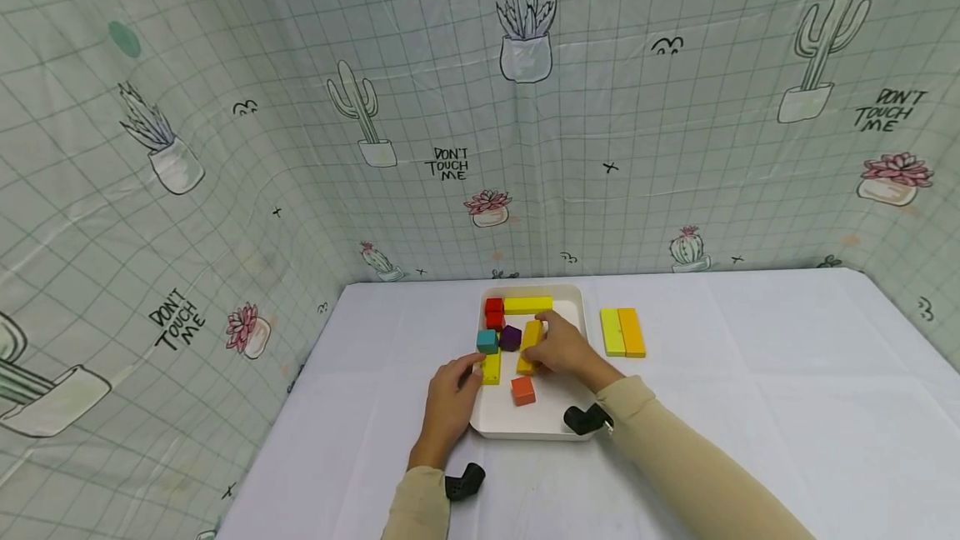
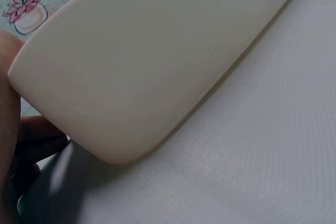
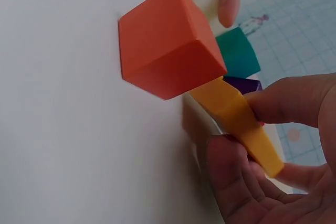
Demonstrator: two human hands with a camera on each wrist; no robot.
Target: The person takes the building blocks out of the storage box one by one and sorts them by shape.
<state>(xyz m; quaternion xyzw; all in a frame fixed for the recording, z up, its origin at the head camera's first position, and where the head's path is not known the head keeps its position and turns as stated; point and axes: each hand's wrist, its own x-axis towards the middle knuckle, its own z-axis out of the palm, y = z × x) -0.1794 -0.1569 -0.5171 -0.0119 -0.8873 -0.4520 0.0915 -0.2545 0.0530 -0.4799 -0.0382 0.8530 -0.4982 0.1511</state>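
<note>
My right hand (image 1: 564,347) pinches a yellow-orange rectangular block (image 1: 532,335) between thumb and fingers, over the middle of a white tray (image 1: 551,423). The right wrist view shows that block (image 3: 239,121) tilted in the grip. At the tray's left rim is my left hand (image 1: 447,398), its fingers loosely bent and fingertips close to a yellow block (image 1: 491,370). A teal cube (image 1: 487,341) sits at that block's far end, with a purple block (image 1: 511,338) to its right. Nearer the front lies an orange-red cube (image 1: 523,391).
Two red cubes (image 1: 494,314) and a yellow bar (image 1: 528,305) lie along the tray's back. Right of the tray, a lime-yellow bar (image 1: 612,332) and an orange-yellow bar (image 1: 632,332) lie side by side on the white table (image 1: 750,407). A patterned cloth (image 1: 570,123) hangs behind.
</note>
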